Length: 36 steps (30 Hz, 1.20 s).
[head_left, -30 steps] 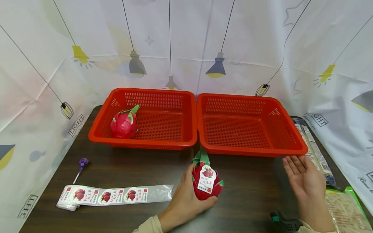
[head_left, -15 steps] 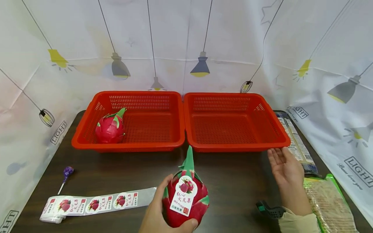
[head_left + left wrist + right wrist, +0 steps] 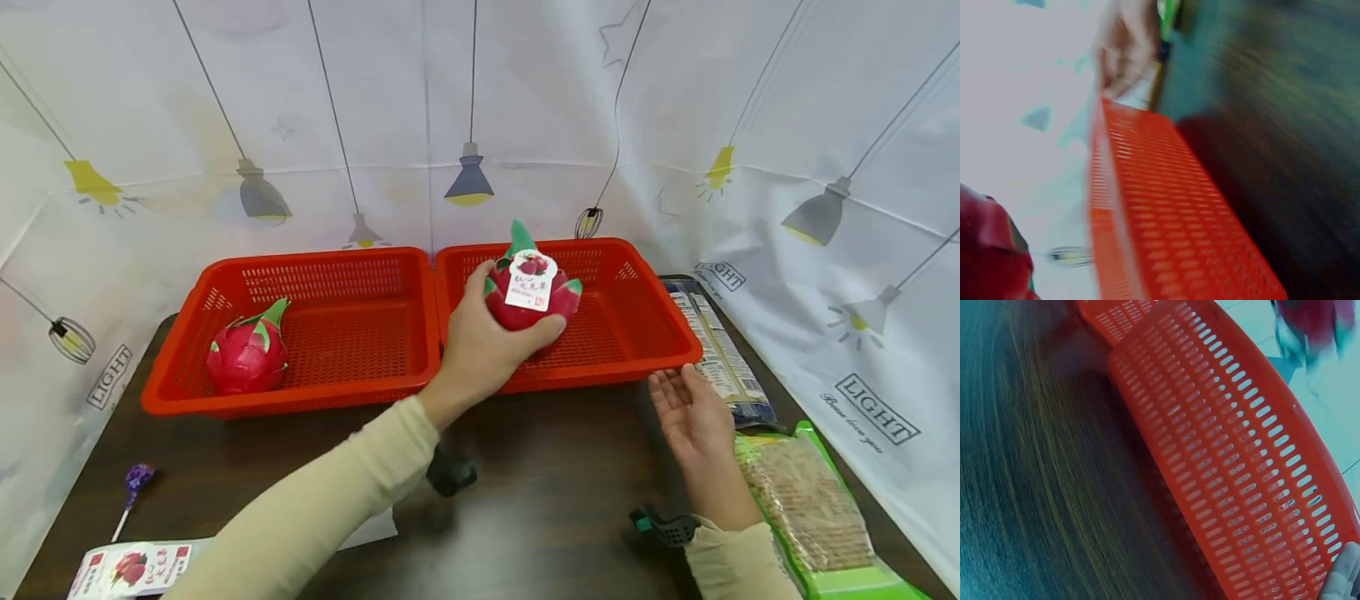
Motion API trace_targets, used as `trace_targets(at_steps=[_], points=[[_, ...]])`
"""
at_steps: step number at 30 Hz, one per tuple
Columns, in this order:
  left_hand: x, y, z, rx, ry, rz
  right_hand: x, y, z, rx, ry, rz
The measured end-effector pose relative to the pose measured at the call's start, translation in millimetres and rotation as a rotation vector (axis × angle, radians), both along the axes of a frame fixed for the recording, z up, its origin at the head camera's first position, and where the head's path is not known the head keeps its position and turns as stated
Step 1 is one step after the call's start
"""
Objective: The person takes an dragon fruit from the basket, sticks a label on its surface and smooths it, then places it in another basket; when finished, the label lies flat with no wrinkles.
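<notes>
My left hand (image 3: 483, 342) grips a red dragon fruit (image 3: 564, 304) with green leaf tips and holds it over the right red basket (image 3: 600, 373). A white printed label (image 3: 531, 282) faces up on the fruit. The fruit shows partly in the left wrist view, at the lower left edge. Palm up, my right hand (image 3: 693, 417) has its fingertips at the front right corner of that basket, just under the rim. Only those fingers (image 3: 1341, 575) show in the right wrist view. Another dragon fruit (image 3: 247, 360) sits in the left red basket (image 3: 300, 405).
A strip of dragon fruit labels (image 3: 135, 568) lies at front left, partly behind my left sleeve, near a purple lollipop (image 3: 138, 479). To the right are a green-edged food packet (image 3: 810, 500) and a dark-edged packet (image 3: 723, 354). A printed white cloth (image 3: 360, 100) hangs behind.
My left hand has carried the labelled dragon fruit from above the table forward to over the right basket. My right hand stays at the basket's corner. The head view has shifted rightward.
</notes>
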State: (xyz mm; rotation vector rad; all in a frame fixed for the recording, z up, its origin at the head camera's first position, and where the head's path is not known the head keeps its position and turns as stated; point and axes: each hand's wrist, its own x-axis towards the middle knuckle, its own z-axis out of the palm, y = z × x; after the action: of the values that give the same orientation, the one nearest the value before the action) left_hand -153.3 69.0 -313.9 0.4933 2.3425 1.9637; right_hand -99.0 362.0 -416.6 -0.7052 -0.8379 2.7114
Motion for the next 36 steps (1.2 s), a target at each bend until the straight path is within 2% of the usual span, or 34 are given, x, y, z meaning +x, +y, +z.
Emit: trace_targets(at_steps=[2,5,10,13,16,23,31,36], points=[[-21.0,23.8,-5.9,-0.043,-0.063,0.011,-5.3,-5.3,-0.3,0.022,-0.001,0.021],[-41.6,55.9,-23.8,-0.094,-0.137,0.024,-11.5,-14.1,-1.1,0.066,-0.009,0.054],[-57.7,94.1,-55.1,-0.181,-0.208,0.080,-15.5,-22.9,-1.9,0.089,-0.012,0.085],[-65.9,106.6,-62.6,-0.203,-0.223,0.092,-15.9,-24.0,-1.7,0.087,0.002,0.083],[-73.5,113.3,-63.5,-0.227,-0.216,0.082,-16.5,-24.4,-1.8,0.080,0.012,0.084],[-77.0,132.2,-62.5,-0.342,-0.265,0.020,-12.9,-16.3,-1.2,0.076,0.030,0.073],[-76.5,159.3,-68.7,-0.612,-0.280,-0.064,-3.5,3.2,-6.7,-0.014,0.046,0.045],[-74.2,156.9,-67.5,-0.687,-0.283,-0.072,-2.5,1.8,-9.7,-0.049,0.047,0.035]])
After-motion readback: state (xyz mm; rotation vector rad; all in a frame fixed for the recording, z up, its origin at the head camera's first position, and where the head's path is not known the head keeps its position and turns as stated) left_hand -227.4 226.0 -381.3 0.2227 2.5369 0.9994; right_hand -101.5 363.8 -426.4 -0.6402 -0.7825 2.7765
